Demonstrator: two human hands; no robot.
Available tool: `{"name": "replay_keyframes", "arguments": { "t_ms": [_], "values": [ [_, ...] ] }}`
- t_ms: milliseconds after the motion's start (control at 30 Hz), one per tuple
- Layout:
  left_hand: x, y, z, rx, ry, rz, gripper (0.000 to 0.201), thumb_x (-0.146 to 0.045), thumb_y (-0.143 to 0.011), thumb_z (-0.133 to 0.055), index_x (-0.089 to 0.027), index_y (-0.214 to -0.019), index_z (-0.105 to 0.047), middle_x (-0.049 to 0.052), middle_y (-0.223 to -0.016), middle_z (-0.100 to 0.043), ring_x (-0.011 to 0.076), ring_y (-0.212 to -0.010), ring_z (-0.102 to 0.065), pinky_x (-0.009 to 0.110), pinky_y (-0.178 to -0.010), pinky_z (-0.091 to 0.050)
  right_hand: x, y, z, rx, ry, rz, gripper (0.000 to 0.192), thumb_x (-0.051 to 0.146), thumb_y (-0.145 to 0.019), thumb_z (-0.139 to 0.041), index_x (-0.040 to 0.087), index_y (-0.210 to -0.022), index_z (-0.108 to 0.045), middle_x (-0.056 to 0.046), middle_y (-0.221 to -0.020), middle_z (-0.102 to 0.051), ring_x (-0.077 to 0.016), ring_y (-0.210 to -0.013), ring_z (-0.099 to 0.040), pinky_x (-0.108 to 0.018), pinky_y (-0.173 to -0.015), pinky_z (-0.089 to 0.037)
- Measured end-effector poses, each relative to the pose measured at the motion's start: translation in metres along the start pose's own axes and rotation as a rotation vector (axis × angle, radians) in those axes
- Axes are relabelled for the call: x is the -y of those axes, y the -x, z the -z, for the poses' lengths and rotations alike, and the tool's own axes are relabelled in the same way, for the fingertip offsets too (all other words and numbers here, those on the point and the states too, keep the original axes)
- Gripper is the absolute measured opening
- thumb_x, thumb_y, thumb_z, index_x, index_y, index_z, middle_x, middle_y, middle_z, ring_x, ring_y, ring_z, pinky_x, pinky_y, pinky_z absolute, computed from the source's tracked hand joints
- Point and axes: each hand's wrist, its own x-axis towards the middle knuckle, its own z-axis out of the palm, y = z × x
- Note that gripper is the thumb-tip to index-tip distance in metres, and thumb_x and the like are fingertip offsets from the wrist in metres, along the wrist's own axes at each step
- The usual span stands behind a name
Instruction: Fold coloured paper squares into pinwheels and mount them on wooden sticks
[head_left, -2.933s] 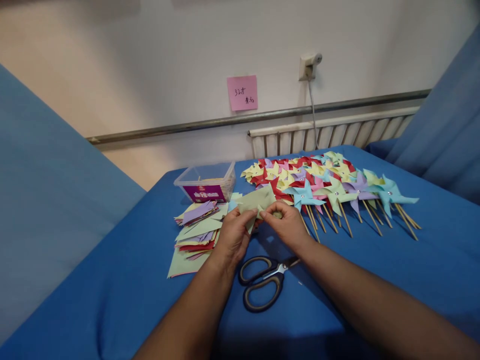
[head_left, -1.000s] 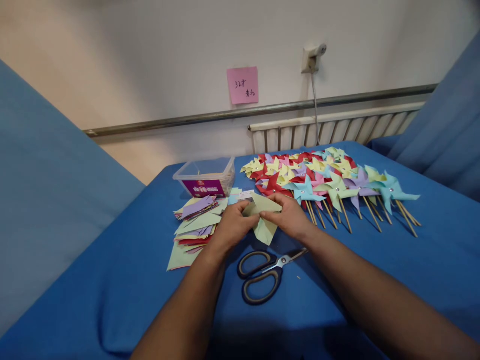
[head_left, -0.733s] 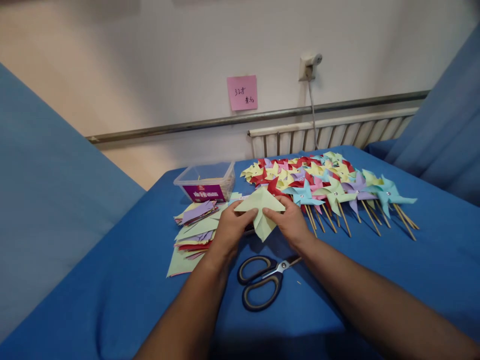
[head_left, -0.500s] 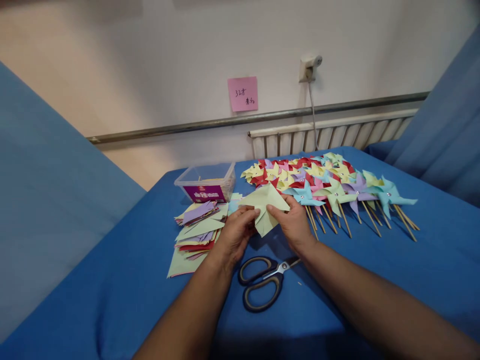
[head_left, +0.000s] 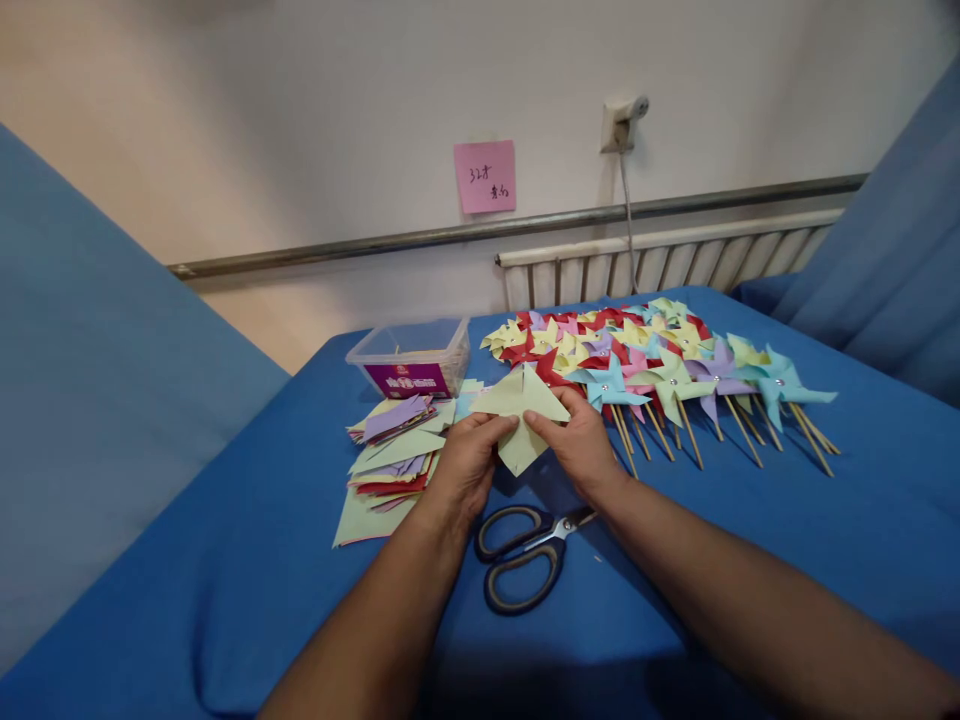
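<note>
Hands are meeting over the table in the head view: the left hand and right hand are each pinching a pale green paper, grip clamped on its folded middle so the flaps are staying put, just above the cloth. Scissors are lying just below the wrists, within easy reach. Cut sheets are sitting to the left beside a box; pinwheels are lying in rows to the right, sticks toward the person.
</note>
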Motion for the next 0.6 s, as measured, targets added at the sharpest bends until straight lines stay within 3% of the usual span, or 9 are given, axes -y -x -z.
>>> {"name": "replay_keyframes", "arguments": {
  "t_ms": [100, 200, 367, 600],
  "values": [
    [-0.004, -0.003, 0.003, 0.012, 0.047, -0.018, 0.019, -0.016, -0.057, -0.083, -0.011, -0.067, -0.067, 0.004, -0.064, -0.069, 0.015, -0.057, -0.062, 0.027, -0.059, -0.05, 0.003, 0.002, 0.001, 0.024, 0.007, 0.172, 0.046, 0.028, -0.076, -0.067, 0.022, -0.12, -0.054, -0.01, -0.121, -0.067, -0.0243, -0.109, -0.065, -0.04, -0.094, -0.054],
    [-0.01, -0.007, 0.007, 0.01, 0.118, -0.017, 0.019, -0.013, -0.058, -0.08, -0.011, -0.074, -0.07, 0.006, -0.072, -0.073, 0.0168, -0.063, -0.065, 0.027, -0.063, -0.054, 0.008, 0.005, 0.003, 0.044, 0.182, 0.396, 0.06, 0.01, -0.073, -0.058, 0.027, -0.13, -0.051, -0.009, -0.141, -0.051, -0.0245, -0.131, -0.05, -0.043, -0.107, -0.046],
    [-0.016, -0.009, 0.01, 0.03, 0.181, 0.025, 0.034, -0.01, -0.064, -0.075, -0.012, -0.097, -0.072, 0.005, -0.087, -0.076, 0.0172, -0.066, -0.068, 0.027, -0.059, -0.055, 0.011, 0.009, 0.006, 0.118, 0.465, 0.595, 0.055, -0.003, -0.069, -0.052, 0.031, -0.111, -0.064, -0.002, -0.153, -0.032, -0.0256, -0.142, -0.036, -0.05, -0.116, -0.035],
    [-0.018, -0.004, 0.006, 0.046, 0.198, 0.019, 0.03, -0.007, -0.063, -0.074, -0.011, -0.093, -0.072, 0.007, -0.089, -0.076, 0.0171, -0.071, -0.068, 0.025, -0.063, -0.055, 0.01, 0.008, 0.006, 0.129, 0.496, 0.64, 0.027, 0.011, -0.076, -0.069, 0.03, -0.096, -0.07, -0.001, -0.149, -0.038, -0.0286, -0.137, -0.04, -0.051, -0.111, -0.037]
  ]
}}
